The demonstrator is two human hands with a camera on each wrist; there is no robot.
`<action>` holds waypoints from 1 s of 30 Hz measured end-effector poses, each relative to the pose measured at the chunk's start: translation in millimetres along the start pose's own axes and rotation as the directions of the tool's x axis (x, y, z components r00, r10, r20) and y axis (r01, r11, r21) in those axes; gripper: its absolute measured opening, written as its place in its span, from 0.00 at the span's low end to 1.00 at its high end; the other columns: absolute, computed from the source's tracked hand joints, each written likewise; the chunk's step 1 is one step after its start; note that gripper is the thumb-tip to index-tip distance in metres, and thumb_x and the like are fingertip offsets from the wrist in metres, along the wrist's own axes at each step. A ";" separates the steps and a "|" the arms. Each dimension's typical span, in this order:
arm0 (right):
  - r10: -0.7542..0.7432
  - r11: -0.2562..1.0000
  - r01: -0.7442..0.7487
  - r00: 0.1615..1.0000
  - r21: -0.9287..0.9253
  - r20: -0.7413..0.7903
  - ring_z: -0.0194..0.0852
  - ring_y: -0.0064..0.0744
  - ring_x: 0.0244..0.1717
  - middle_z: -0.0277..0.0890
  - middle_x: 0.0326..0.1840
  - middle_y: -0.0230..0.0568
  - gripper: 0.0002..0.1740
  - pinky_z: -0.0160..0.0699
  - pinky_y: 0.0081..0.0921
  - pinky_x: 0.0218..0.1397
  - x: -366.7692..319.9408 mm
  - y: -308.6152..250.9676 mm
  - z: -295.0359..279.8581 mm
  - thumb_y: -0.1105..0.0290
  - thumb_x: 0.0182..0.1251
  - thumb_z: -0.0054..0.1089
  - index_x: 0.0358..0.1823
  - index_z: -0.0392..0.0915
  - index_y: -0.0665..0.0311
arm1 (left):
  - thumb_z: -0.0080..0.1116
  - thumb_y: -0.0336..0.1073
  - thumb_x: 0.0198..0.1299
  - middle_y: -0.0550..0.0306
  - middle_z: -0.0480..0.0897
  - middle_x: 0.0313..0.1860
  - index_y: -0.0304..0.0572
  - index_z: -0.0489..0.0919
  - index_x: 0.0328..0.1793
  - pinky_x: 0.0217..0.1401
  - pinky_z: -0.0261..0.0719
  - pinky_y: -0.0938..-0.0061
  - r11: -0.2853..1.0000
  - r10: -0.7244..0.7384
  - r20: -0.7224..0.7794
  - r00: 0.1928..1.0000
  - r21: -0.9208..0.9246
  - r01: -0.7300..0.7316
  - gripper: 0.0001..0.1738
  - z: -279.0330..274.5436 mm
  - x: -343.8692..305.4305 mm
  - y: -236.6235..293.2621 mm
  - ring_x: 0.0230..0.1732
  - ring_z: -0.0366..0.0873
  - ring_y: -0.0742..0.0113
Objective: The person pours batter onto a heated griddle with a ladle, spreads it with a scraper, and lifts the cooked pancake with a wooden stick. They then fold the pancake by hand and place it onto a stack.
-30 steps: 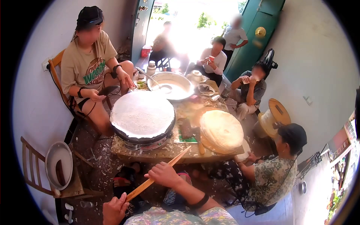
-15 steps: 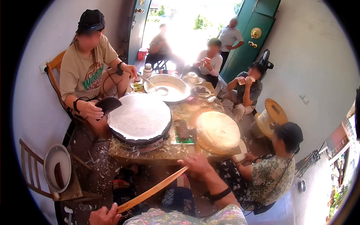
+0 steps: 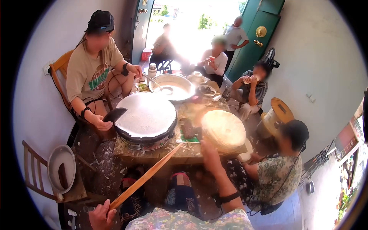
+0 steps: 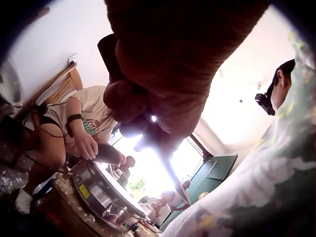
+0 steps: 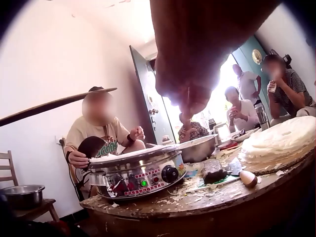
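Observation:
My left hand (image 3: 101, 216) grips the near end of a long flat wooden strip (image 3: 145, 177), which slants up toward the table's front edge. In the left wrist view this hand is dark against the light. My right hand (image 3: 211, 157) reaches forward over the table edge with nothing seen in it. Below it in the right wrist view lies a scraper with a wooden handle (image 5: 248, 178), beside a dark block (image 5: 214, 170). A pale thin sheet (image 3: 147, 115) covers the round griddle (image 3: 147, 140). To its right lies a stack of round flatbreads (image 3: 223, 128).
Across at left, a seated person holds a dark half-round scraper (image 3: 115, 115) against the griddle's edge. Behind the griddle stands a wide batter basin (image 3: 189, 96) with a ladle. Another person sits close at right. A chair at left holds a metal basin (image 3: 71, 168).
My right hand has let go of the wooden strip and moved forward to the table. The person at left has brought the dark scraper to the griddle and put the other hand to the ladle handle.

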State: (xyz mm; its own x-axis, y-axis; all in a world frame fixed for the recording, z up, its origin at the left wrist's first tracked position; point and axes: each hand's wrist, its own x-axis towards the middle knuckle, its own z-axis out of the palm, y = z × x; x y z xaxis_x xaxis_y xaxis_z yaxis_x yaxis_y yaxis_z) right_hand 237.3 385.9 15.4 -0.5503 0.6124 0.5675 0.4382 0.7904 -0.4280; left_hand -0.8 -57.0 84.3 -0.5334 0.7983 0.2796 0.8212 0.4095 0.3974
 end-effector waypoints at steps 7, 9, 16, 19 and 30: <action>0.384 0.183 -0.438 0.856 0.880 0.346 0.82 0.32 0.45 0.81 0.53 0.45 0.22 0.77 0.23 0.42 14.8 -60.3 -7.9 0.59 0.80 0.41 0.60 0.74 0.69 | 0.65 0.39 0.57 0.41 0.85 0.34 0.29 0.82 0.51 0.39 0.79 0.70 0.903 -0.094 0.152 0.984 -0.404 0.148 0.21 34.9 12.9 28.1 0.35 0.85 0.54; 0.370 -0.061 -0.345 0.864 0.937 0.342 0.80 0.35 0.46 0.81 0.50 0.45 0.23 0.78 0.28 0.46 15.4 -72.8 -7.4 0.57 0.79 0.43 0.61 0.71 0.70 | 0.64 0.37 0.57 0.41 0.86 0.38 0.28 0.82 0.52 0.44 0.80 0.72 0.811 -0.103 0.194 0.976 -0.551 0.195 0.21 50.9 16.7 30.8 0.39 0.85 0.58; 0.423 -0.492 0.074 0.891 0.867 0.164 0.73 0.26 0.37 0.73 0.33 0.29 0.16 0.75 0.26 0.44 2.9 -78.9 -0.4 0.53 0.77 0.49 0.45 0.74 0.57 | 0.60 0.37 0.65 0.61 0.83 0.32 0.28 0.80 0.58 0.37 0.73 0.80 0.511 0.009 0.573 0.820 -0.707 0.489 0.21 86.2 24.5 21.4 0.33 0.75 0.78; 0.539 -0.433 0.129 0.830 0.892 0.142 0.71 0.23 0.33 0.71 0.29 0.26 0.16 0.74 0.23 0.41 -1.5 -83.0 0.2 0.51 0.76 0.49 0.42 0.74 0.55 | 0.56 0.39 0.70 0.73 0.70 0.23 0.30 0.79 0.61 0.25 0.58 0.87 0.281 0.101 0.770 0.629 -0.629 0.725 0.21 98.9 24.6 23.4 0.23 0.60 0.85; 0.502 -0.456 0.220 0.864 0.862 0.045 0.67 0.24 0.31 0.70 0.26 0.28 0.15 0.70 0.23 0.39 7.4 -72.0 -1.4 0.54 0.77 0.49 0.45 0.76 0.56 | 0.51 0.39 0.73 0.72 0.63 0.18 0.27 0.78 0.61 0.21 0.51 0.82 0.155 0.320 0.837 0.444 -0.508 0.847 0.21 110.8 61.0 31.6 0.19 0.55 0.83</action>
State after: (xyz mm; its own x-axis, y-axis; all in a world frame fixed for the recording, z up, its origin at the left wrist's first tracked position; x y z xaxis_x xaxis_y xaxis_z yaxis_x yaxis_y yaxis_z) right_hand 202.7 333.5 51.4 -0.2873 0.9263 0.2439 -0.9338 -0.2142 -0.2867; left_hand 15.2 53.6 17.1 0.1955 0.8547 -0.4808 -0.4277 0.5155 0.7425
